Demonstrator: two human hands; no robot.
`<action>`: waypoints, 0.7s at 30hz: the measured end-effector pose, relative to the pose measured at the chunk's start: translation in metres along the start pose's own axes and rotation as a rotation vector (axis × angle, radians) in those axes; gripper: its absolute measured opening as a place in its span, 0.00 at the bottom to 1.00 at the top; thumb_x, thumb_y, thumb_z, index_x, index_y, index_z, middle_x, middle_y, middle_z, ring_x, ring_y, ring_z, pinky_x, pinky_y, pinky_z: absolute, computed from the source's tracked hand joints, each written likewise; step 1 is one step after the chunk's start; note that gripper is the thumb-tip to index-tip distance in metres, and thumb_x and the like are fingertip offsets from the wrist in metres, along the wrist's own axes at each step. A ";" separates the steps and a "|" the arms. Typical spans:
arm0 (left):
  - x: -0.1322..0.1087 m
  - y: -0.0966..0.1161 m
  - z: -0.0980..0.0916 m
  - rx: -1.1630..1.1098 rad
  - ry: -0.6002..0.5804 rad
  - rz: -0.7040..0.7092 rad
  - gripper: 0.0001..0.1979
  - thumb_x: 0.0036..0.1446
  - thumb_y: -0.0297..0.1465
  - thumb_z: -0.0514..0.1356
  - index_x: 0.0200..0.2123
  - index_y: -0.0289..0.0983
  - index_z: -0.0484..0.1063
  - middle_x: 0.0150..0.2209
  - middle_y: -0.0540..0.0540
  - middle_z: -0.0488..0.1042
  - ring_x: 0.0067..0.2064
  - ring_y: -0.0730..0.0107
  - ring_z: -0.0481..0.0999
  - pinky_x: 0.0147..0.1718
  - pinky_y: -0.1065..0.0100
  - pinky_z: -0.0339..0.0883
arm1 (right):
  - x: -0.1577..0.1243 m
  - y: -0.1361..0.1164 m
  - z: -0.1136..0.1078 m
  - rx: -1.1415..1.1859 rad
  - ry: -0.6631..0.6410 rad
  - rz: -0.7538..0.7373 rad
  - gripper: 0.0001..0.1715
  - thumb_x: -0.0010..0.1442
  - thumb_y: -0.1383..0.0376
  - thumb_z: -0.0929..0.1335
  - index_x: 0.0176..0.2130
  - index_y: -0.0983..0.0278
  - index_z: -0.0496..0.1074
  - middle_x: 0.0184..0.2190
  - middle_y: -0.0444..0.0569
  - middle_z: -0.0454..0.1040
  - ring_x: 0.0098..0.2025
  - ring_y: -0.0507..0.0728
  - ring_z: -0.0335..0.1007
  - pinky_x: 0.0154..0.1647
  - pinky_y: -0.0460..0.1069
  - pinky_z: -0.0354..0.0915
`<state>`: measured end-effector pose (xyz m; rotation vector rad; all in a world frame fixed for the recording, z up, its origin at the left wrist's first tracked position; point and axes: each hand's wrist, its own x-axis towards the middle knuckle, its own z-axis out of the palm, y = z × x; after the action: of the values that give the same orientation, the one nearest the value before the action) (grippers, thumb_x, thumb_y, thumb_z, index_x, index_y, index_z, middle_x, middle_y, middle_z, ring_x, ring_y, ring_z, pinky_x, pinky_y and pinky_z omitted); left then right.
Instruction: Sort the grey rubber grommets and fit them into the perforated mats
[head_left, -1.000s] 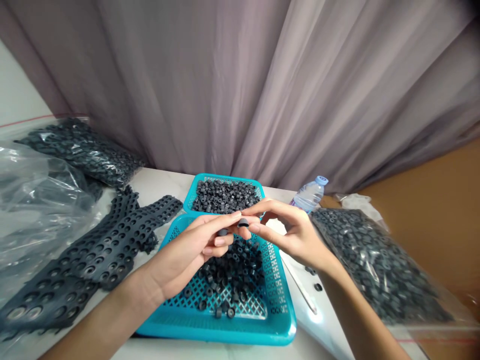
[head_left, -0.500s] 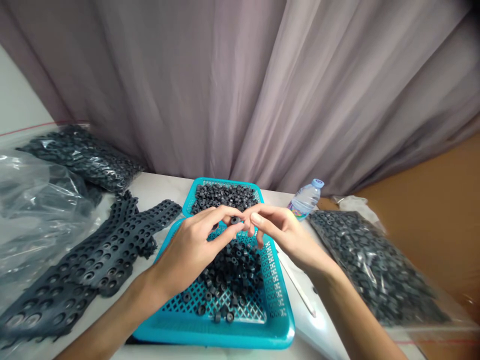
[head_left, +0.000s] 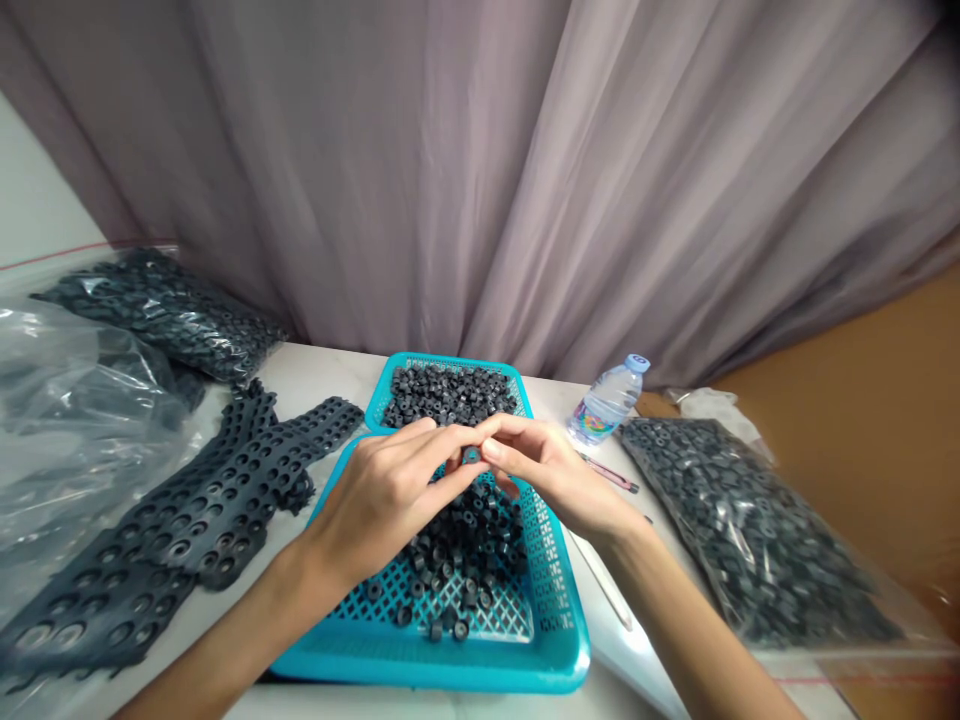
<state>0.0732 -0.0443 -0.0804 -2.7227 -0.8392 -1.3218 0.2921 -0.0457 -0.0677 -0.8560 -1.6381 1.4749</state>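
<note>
L hand [head_left: 382, 490] pinches blk part [head_left: 471, 455], thumb & index; R hand [head_left: 562, 475] thumb right at its R side, can't tell if gripping. Part's betw. hands, axis unclear, above near basket [head_left: 435, 668] w/ loose pcs [head_left: 465, 535]. Far basket [head_left: 450, 358] just beyond; mats [head_left: 217, 490] L, bag [head_left: 750, 530] R.

The small, round black rubber piece [head_left: 471, 455] looks faintly bluish, too small here to be sure. The larger turquoise rectangular plastic basket [head_left: 450, 668] has a diamond-lattice floor. Long charcoal rubber sheets [head_left: 214, 505] carry rows of round rings; the draped fabric curtain [head_left: 375, 200] is greyish mauve.
</note>
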 end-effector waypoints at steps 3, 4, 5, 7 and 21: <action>-0.001 0.000 0.000 -0.003 -0.002 -0.004 0.11 0.70 0.30 0.62 0.54 0.40 0.70 0.36 0.53 0.74 0.36 0.72 0.73 0.38 0.66 0.66 | 0.000 -0.001 0.000 -0.006 -0.019 -0.004 0.14 0.69 0.56 0.71 0.45 0.65 0.75 0.38 0.46 0.71 0.32 0.50 0.61 0.32 0.46 0.59; -0.001 0.000 0.000 -0.007 -0.001 -0.003 0.10 0.70 0.30 0.62 0.53 0.40 0.70 0.36 0.53 0.74 0.36 0.72 0.73 0.38 0.66 0.66 | 0.000 -0.001 0.000 -0.009 -0.023 -0.007 0.14 0.69 0.56 0.71 0.44 0.65 0.75 0.38 0.46 0.71 0.33 0.50 0.61 0.32 0.47 0.59; -0.001 0.000 0.000 -0.011 0.000 -0.004 0.10 0.70 0.30 0.62 0.53 0.40 0.70 0.36 0.53 0.74 0.36 0.72 0.73 0.38 0.67 0.66 | 0.000 -0.001 0.000 -0.011 -0.027 -0.011 0.14 0.69 0.56 0.71 0.44 0.65 0.75 0.38 0.46 0.71 0.33 0.50 0.61 0.32 0.47 0.59; -0.001 0.000 0.001 -0.014 0.002 -0.002 0.09 0.70 0.30 0.62 0.52 0.39 0.70 0.35 0.53 0.74 0.36 0.72 0.73 0.38 0.67 0.66 | 0.000 -0.001 0.000 -0.008 -0.035 -0.017 0.14 0.69 0.56 0.71 0.44 0.65 0.74 0.38 0.46 0.70 0.34 0.51 0.62 0.33 0.47 0.59; 0.002 0.008 0.000 -0.227 -0.092 -0.241 0.06 0.69 0.31 0.63 0.47 0.46 0.72 0.35 0.57 0.72 0.37 0.75 0.75 0.41 0.69 0.65 | 0.001 0.002 0.001 0.049 -0.077 -0.022 0.18 0.69 0.53 0.70 0.42 0.67 0.74 0.40 0.49 0.73 0.33 0.50 0.61 0.32 0.46 0.60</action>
<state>0.0776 -0.0502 -0.0767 -2.9523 -1.1217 -1.4219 0.2906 -0.0457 -0.0692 -0.7603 -1.6556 1.5437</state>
